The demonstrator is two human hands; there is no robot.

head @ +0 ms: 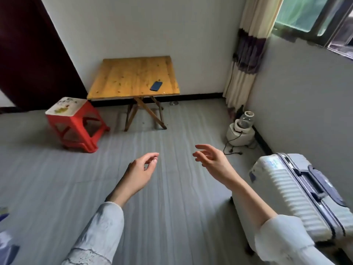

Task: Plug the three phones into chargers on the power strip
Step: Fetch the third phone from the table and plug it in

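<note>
wooden folding table [122, 77] against the wall ahead of me, red plastic stool [76, 127] to its left, ribbed suitcase [290, 190] at my right, striped curtain [248, 54], small white appliance [241, 131] on the floor

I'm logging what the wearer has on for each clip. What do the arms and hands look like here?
Both arms wear loose, pale bluish-white sleeves. The left sleeve has a lace-like trim band near the bottom of the picture; the right sleeve is pushed up the forearm. The left hand and right hand are bare, with no rings, watch or gloves visible.

Dark blue phone [156, 86], yellow-orange wooden table [124, 77], red stool [76, 123], grey floor [172, 188].
</note>
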